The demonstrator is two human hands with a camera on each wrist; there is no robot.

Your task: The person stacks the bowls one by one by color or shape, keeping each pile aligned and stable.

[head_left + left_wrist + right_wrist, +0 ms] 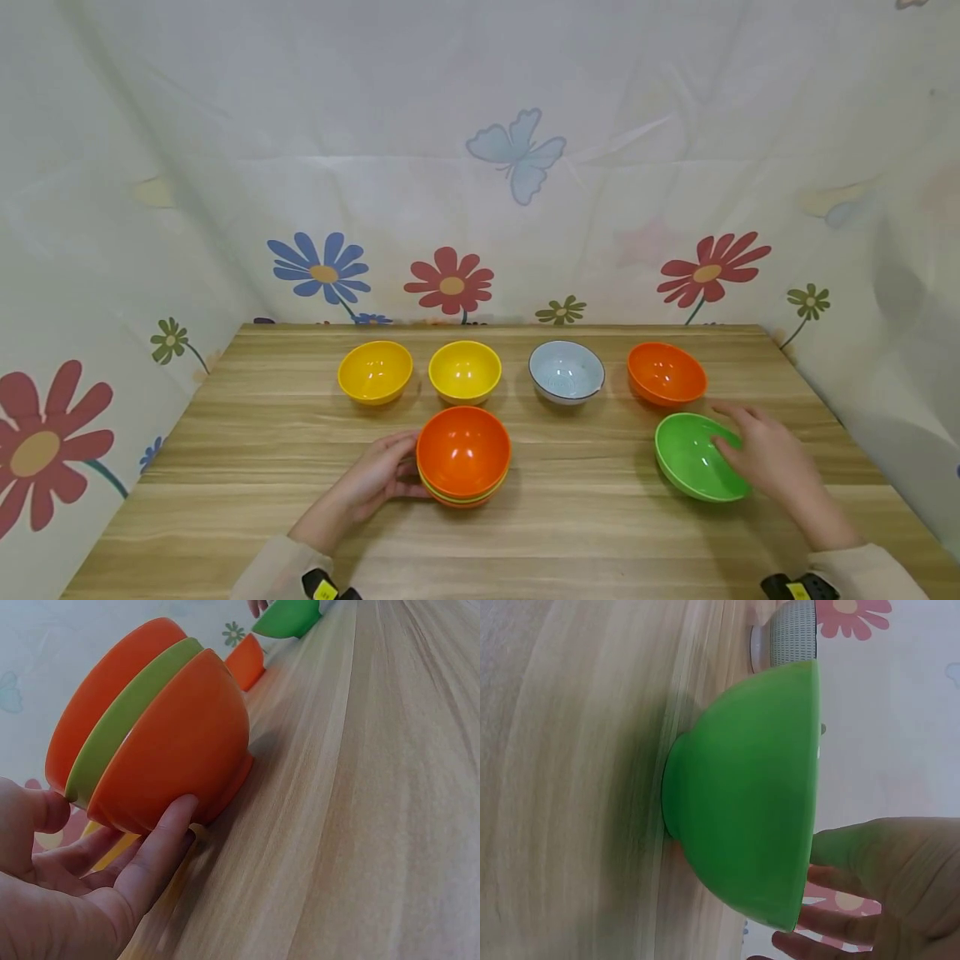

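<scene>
In the head view, my left hand (382,471) holds the near side of a bowl stack in the middle of the table. The top orange bowl (463,450) sits over a green bowl (112,727), with another orange bowl (184,742) lowest. The left wrist view shows the thumb at the rims and fingers along the lower bowl's side. At right, my right hand (765,454) is spread at the rim of a green bowl (693,462). Its thumb reaches over the inside, and its fingers (832,922) extend past the rim, with a gap between.
Along the back stand a yellow-orange bowl (375,375), a yellow bowl (465,372), a pale blue bowl with a dark rim (566,372) and an orange bowl (666,373). They rest on a wood-grain table (577,533). A flowered cloth (375,167) hangs behind it.
</scene>
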